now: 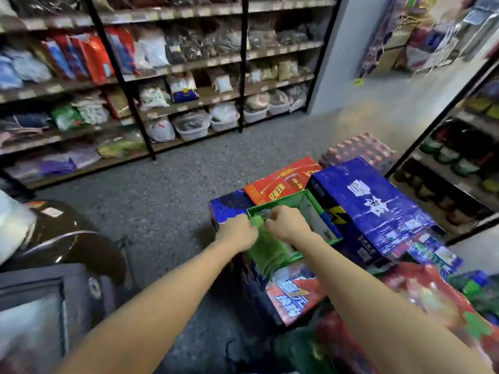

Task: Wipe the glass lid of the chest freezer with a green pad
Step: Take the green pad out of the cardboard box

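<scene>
A speckled grey floor (pixel 205 168) runs between wooden shelves (pixel 162 68) on black uprights, stocked with packaged goods and plastic tubs. A pale wall (pixel 337 63) stands at the aisle's far end.

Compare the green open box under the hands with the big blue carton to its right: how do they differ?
The green box is open on top, with a green pad draped over its near edge; the blue carton is closed. The green box looks smaller, and the blue carton bears white print. Both sit among stacked cartons.
</scene>
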Tool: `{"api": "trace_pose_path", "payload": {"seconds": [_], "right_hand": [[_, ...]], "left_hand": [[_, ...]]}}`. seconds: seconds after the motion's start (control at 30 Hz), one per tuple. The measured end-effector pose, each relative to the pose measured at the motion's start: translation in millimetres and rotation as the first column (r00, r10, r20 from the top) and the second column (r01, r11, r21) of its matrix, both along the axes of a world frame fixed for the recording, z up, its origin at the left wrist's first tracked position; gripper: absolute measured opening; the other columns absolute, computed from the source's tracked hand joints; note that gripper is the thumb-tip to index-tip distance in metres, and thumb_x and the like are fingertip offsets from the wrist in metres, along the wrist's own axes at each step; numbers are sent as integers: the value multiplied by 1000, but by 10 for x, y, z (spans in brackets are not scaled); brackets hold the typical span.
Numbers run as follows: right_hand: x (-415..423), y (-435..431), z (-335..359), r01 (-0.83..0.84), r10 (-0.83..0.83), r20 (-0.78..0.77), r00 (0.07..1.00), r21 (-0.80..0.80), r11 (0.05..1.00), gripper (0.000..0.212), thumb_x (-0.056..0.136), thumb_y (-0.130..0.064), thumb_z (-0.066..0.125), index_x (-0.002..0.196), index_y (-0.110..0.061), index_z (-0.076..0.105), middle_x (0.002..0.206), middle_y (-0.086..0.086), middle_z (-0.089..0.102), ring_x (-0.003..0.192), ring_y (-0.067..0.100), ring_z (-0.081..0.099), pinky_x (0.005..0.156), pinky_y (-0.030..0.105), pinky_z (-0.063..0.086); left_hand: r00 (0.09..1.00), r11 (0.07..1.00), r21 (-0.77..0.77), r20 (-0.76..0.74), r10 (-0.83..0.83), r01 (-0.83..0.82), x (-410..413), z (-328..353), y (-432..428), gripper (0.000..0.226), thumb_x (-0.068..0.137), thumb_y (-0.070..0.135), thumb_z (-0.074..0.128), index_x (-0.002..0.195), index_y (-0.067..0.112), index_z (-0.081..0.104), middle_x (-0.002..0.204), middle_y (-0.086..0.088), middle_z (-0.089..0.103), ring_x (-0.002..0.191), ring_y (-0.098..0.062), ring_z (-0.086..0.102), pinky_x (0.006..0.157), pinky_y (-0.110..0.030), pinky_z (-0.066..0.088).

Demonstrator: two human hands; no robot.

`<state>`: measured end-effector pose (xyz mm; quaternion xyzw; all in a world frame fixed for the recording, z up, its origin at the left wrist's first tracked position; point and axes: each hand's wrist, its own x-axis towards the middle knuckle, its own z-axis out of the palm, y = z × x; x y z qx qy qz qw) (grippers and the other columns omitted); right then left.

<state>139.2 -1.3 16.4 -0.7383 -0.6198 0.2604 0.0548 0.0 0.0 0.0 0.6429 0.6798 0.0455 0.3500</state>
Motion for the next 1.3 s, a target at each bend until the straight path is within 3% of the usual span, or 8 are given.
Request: {"api": "trace_pose_path", "payload": {"seconds": [0.07,0.2,0.43,0.67,0.77,0.9,1.1,1.3], "right_hand": [[85,0,-157,12,-18,-49,999,-121,993,22,91,-29,54,88,-13,69,105,19,72,102,35,65,78,32,46],[128,-17,-438,51,-125,-244,962,-289,956,35,96,-21,51,62,-15,53,78,8,61,79,24,54,71,29,40],[97,-8,-466,135,-500,-626,599,-536,833,23,97,-13,50,81,-9,66,57,4,67,47,16,64,43,22,47],[200,-2,-265,48,-473,-758,450,-508,860,17,97,-9,55,89,-7,69,81,13,71,68,24,69,59,33,56],[88,83,-70,-21,-424,-820,385,-467,884,22,99,-8,49,88,-9,68,81,11,70,73,24,67,70,35,56],[-274,290,248,-167,-388,-865,319,-454,875,18,98,-13,47,99,-10,65,85,12,70,74,25,70,73,39,56],[-1475,410,533,-460,-342,-902,262,-428,778,45,95,-10,50,139,1,47,125,26,55,109,36,58,106,52,44],[-3079,-43,553,-739,-241,-899,364,-437,513,31,99,-8,45,122,-1,63,114,20,70,95,31,71,80,44,61]], "left_hand": [[963,966,-176,163,216,-187,80,-180,-4,36,94,29,47,117,4,58,115,-22,67,98,-37,69,82,-45,59],[676,759,-540,409,613,-362,198,-439,-112,38,98,34,42,128,11,49,120,-17,63,95,-36,67,78,-51,60],[380,575,-744,451,808,-340,118,-552,-105,24,91,41,58,104,21,61,99,-3,67,92,-22,63,67,-34,46],[372,544,-801,439,818,-251,-125,-548,-41,54,81,41,74,124,14,57,124,-7,60,110,-24,56,91,-46,47],[336,566,-798,486,807,-207,-179,-452,-64,59,75,55,76,116,17,60,113,-7,64,101,-24,61,87,-45,50],[119,607,-782,596,794,-138,-422,-239,-113,67,69,71,69,107,15,64,95,-8,73,93,-26,67,87,-43,53],[-326,626,-734,678,658,-263,-1399,14,-473,82,76,71,60,135,16,58,124,-11,66,103,-27,64,90,-42,47],[-490,482,-628,778,393,-611,-2804,120,-1463,58,100,50,45,138,8,56,139,-18,58,129,-33,55,114,-53,36]]}}
